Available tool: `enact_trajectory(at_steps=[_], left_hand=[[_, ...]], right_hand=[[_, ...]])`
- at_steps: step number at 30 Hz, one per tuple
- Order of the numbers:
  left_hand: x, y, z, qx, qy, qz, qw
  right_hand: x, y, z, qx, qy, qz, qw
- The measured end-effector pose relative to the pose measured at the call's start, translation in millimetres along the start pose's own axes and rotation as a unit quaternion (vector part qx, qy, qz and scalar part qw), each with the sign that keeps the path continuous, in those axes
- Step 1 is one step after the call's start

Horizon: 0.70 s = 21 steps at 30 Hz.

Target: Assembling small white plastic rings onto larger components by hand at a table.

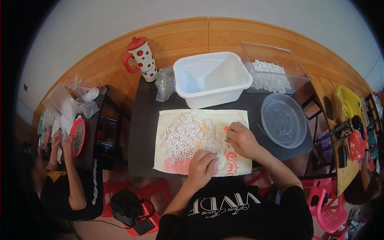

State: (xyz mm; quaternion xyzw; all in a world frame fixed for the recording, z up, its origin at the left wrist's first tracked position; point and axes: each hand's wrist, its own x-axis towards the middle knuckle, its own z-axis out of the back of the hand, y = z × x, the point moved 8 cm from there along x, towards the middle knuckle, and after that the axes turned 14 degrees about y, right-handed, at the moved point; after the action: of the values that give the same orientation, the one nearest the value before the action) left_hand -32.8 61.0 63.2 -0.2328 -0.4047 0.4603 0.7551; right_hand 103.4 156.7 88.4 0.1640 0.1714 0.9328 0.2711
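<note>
A cream towel [240,116] with pink and red print lies on the dark table in front of me. Many small white pieces with dark holes [188,134] are spread over its left and middle part. My left hand [202,168] rests at the towel's near edge, fingers bent and pressed together, with the fingertips beside the pieces. Over the towel's right side, my right hand [243,141] is closed too, its thumb and fingers drawn together at the edge of the spread. Whatever either hand pinches is too small or hidden.
Behind the towel stands a white tub [214,100]. A clear box [276,78] of white pieces is at back right, above a round clear lid [284,120]. A spotted tumbler [143,60] and plastic bag [165,84] sit at back left. Another person's hands [66,143] work leftward.
</note>
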Motion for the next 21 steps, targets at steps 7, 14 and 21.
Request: enact_trajectory(at_steps=[7,14,21], left_hand=[[47,-22,-8,0.22,0.065,0.035,0.973],[59,-9,-17,0.307,0.117,0.056,0.943],[48,5,10,0.166,0.045,0.028,0.985]], right_hand=[[-33,33,7,-0.053,-0.046,0.037,0.997],[-51,26,11,-0.128,-0.053,-0.001,0.99],[-52,25,11,-0.071,-0.085,0.011,0.994]])
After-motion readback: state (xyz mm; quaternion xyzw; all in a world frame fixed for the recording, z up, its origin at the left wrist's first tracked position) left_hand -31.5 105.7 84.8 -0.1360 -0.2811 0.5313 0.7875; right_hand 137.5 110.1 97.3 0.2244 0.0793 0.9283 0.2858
